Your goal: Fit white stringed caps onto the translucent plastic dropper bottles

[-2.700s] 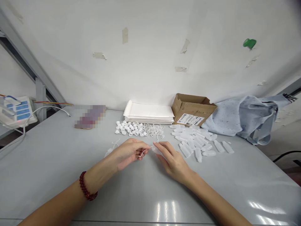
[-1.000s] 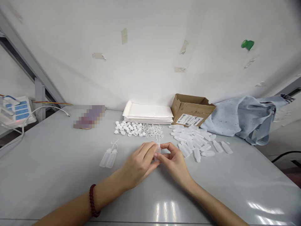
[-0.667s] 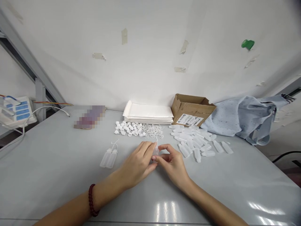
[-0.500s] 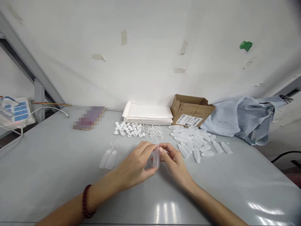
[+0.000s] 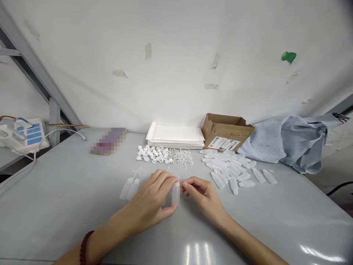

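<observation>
Between the thumb and fingers of my left hand (image 5: pixel 150 200), a small translucent squeeze bottle (image 5: pixel 175 195) is held upright. A thin white strap (image 5: pixel 173 170) sticks up from its neck. My right hand (image 5: pixel 202 195) is just right of the bottle's neck, with thumb and fingers curled together; what they hold, if anything, is hidden. Two similar bottles (image 5: pixel 129 188) with straps at their necks lie to the left of my left hand. Beyond my hands are a pile of white caps (image 5: pixel 154 154) and a tangle of thin white straps (image 5: pixel 181 156).
Many loose translucent bottles (image 5: pixel 226 165) lie at the right. Behind stand a stack of white padded envelopes (image 5: pixel 176 135) and an open cardboard box (image 5: pixel 228 130), beside a light blue cloth bag (image 5: pixel 273 141). A blurred-out flat object (image 5: pixel 109 141) and a power strip (image 5: pixel 31 134) are at the left.
My left hand has moved left with the bottle. My right hand's fingers have come away from the bottle's neck to its right side. The camera view has shifted slightly.
</observation>
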